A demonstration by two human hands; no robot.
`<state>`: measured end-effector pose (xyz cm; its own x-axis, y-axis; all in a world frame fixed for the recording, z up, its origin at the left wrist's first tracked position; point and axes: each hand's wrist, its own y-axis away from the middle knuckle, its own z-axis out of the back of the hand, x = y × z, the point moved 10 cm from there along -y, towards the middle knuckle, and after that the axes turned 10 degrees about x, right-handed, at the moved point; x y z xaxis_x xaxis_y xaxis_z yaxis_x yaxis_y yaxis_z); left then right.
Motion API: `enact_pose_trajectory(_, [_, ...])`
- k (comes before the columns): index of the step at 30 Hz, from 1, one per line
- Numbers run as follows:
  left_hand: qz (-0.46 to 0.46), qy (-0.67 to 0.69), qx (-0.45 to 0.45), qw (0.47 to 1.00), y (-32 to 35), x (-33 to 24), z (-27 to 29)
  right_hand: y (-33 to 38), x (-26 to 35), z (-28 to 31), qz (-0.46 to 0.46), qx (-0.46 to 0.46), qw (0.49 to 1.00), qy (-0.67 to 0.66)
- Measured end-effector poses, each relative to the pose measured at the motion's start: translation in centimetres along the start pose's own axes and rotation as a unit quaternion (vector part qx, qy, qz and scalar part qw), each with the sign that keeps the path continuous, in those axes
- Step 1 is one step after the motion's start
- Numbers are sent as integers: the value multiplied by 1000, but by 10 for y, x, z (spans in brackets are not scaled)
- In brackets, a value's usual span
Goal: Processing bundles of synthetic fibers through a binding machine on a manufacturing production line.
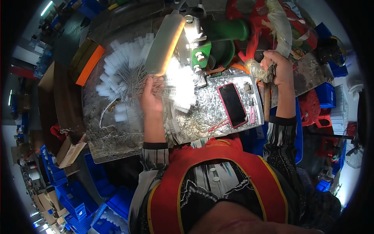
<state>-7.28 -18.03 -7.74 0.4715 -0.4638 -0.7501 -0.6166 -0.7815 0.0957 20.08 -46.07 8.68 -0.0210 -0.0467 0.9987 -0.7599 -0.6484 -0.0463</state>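
Note:
My left hand (151, 96) is closed around thin wire stems in the middle of the workbench, its fingertips partly hidden by the lamp and its glare. White-bristled wire brushes (126, 58) fan out around it in a loose heap; how many stems the fingers hold is not clear. On the right, my right hand (278, 64) grips a cloth-wrapped handle (258, 71) beside a large wheel bound in red and pale wrapping (281, 31). Between the hands stands a green machine (200, 56) with bolts on its front.
A lit lamp (165, 45) hangs over the brushes. On a foil-covered board (198, 121) lie a phone in a pink case (232, 104) and pink-handled snips (252, 113). Cardboard boxes (62, 97) stand left, blue bins (76, 199) lower left, and a red stool (309, 107) right.

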Motion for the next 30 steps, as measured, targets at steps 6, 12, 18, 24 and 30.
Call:
enact_pose_trajectory(6, [-1, -41, 11, 999, 3, 3, -14, -3, 3, 1, -16, 16, 1000, 5])
enact_pose_trajectory(12, [-4, -52, 66, 996, 8, -2, -30, -5, -3, 2, -1, 17, 1000, -6])
enact_pose_trajectory(18, [3, -47, 91, 995, 8, -1, -32, -4, 1, 3, -17, 17, 1000, 13])
enact_pose_trajectory(24, [-2, -51, 89, 995, 10, -3, -30, -8, 11, 1, -2, 31, 999, 29])
enact_pose_trajectory(30, [5, -54, 81, 995, 7, 0, -29, 2, -38, -5, 227, 28, 973, 22])
